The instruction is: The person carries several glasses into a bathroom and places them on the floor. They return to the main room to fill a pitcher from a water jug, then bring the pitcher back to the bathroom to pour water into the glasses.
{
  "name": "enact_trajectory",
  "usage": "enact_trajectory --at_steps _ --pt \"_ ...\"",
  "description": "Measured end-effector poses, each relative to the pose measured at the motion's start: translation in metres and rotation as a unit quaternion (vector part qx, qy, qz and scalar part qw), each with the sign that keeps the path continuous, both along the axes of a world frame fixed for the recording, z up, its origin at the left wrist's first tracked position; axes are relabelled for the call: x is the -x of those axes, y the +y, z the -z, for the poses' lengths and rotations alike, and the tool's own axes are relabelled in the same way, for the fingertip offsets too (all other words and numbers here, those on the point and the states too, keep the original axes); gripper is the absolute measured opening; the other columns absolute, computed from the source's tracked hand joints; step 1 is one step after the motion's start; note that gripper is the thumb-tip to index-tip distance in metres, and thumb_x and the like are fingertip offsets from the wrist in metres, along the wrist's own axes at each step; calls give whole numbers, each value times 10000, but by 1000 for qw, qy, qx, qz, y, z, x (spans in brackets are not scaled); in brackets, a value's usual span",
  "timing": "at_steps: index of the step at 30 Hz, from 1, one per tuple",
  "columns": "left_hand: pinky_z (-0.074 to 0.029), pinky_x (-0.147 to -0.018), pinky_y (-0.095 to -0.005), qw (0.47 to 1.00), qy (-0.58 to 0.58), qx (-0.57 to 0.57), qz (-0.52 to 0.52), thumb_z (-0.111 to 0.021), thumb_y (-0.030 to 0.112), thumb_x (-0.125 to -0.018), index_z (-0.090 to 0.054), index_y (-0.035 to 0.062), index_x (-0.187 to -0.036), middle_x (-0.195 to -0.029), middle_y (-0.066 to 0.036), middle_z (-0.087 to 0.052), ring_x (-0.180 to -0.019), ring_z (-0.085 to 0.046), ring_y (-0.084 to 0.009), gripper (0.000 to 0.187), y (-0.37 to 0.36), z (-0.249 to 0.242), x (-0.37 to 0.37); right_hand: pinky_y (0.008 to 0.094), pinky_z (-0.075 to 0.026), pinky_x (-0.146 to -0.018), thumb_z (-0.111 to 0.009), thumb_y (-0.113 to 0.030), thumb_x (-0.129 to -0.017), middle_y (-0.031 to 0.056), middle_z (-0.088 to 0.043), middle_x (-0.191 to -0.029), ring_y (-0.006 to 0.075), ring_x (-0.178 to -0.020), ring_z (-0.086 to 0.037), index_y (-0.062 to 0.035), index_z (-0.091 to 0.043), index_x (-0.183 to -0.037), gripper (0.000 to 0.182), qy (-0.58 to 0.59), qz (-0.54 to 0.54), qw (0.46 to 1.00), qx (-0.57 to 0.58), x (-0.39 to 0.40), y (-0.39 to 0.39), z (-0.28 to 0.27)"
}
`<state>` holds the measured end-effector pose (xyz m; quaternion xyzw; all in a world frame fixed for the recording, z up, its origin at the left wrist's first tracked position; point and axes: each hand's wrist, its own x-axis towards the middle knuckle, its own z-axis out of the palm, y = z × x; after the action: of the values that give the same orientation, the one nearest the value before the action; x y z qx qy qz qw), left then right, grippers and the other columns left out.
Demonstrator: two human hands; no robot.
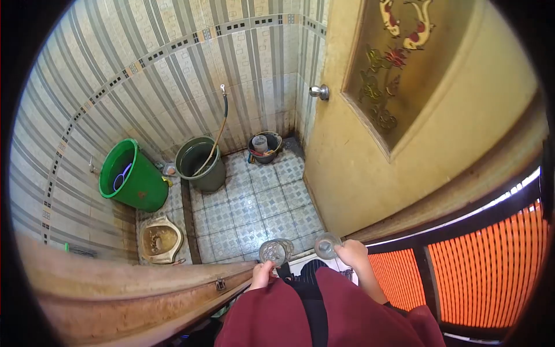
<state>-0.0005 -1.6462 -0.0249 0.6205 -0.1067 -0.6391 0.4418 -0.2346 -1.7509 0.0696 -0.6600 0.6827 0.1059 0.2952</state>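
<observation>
In the lower middle of the head view, my left hand (263, 274) is closed on a round clear glass (272, 253) with a patterned surface. A second round glass rim (287, 246) shows just behind it, overlapping it in this view. To the right, my right hand (351, 254) has its fingers closed around the edge of another clear glass (327, 245). Both hands are in front of my body at the doorway, over the threshold of a tiled bathroom.
A yellow door (347, 156) stands at the right, a wooden door edge (173, 283) at the left. Inside are a green bucket (144, 188), a grey bucket (209, 181) with a hose (218, 139), a small black bucket (267, 158) and a squat toilet (176, 234). An orange slatted panel (485, 260) is at right.
</observation>
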Motion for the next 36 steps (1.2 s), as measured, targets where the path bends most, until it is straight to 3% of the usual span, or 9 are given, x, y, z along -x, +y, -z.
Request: enact_trajectory --at_steps 6,11,16,20,23,29,32,33,36 --pt "-355 -397 -237 992 -9 -4 -123 -484 261 -662 -478 14 -581 -622 -90 -524 -429 -444 -126 259 -34 -11 -7 382 -402 -703 -421 -346 -664 219 -541 -821 349 -800 -520 23 -582 -738 410 -62 27 998 -14 1 -73 42" --pt "-340 -396 -234 978 27 -37 -205 -473 275 -676 -492 15 -655 -684 -67 -539 -428 -424 -115 261 -74 -5 -13 343 -409 -608 -416 -362 -651 164 -537 -537 281 -617 -548 -34 -586 -546 384 -193 22 979 -64 -14 -140 55" --pt "-350 -425 -223 980 -62 -18 -191 -481 308 -692 -506 47 -687 -702 -37 -522 -448 -405 -98 262 -128 9 -28 336 -403 -572 -432 -359 -641 151 -540 -532 259 -586 -541 -35 -585 -533 374 -215 -1 975 -53 -50 -207 120" --pt "-379 -471 -225 973 -53 -49 -218 -473 354 -711 -498 57 -708 -718 -30 -515 -509 -412 -91 299 -181 25 -54 240 -331 -368 -441 -283 -696 61 -592 -705 112 -378 -389 -35 -559 -820 301 -273 50 942 -188 -99 -268 138" --pt "-389 -489 -233 971 -65 -44 -227 -475 349 -710 -492 50 -721 -730 -36 -493 -548 -424 -103 299 -230 56 -87 191 -233 -310 -368 -266 -750 38 -567 -754 68 -338 -248 -70 -473 -894 264 -303 111 881 -346 -138 -317 165" --pt "-368 -688 -332 974 -38 -185 -125 -444 380 -701 -505 93 -895 -913 -34 -486 -854 -410 -190 352 -341 172 -167 245 -257 -315 -410 -267 -739 27 -536 -685 90 -367 -306 -76 -496 -856 240 -313 250 866 -300 -221 -384 297" --pt "-369 -692 -343 967 16 -245 -72 -381 409 -738 -481 124 -929 -935 6 -474 -799 -392 -173 358 -396 253 -205 267 -294 -342 -438 -268 -730 26 -527 -657 121 -422 -367 -76 -526 -811 226 -116 360 894 -240 -253 -411 474" --pt "-360 -708 -355 965 12 -260 -34 -342 423 -748 -482 135 -963 -981 12 -470 -800 -393 -177 386 -416 276 -214 365 -387 -639 -508 -215 -664 117 -551 -873 230 -812 -486 -12 -570 -795 249 -158 329 904 -221 -268 -420 509" --pt "-346 -725 -362 962 25 -273 -23 -345 409 -750 -470 138 -984 -982 14 -473 -817 -392 -183 379 -468 364 -226 266 -344 -399 -474 -295 -717 12 -534 -641 139 -467 -395 -93 -558 -763 223 -251 259 909 -208 -282 -461 538"
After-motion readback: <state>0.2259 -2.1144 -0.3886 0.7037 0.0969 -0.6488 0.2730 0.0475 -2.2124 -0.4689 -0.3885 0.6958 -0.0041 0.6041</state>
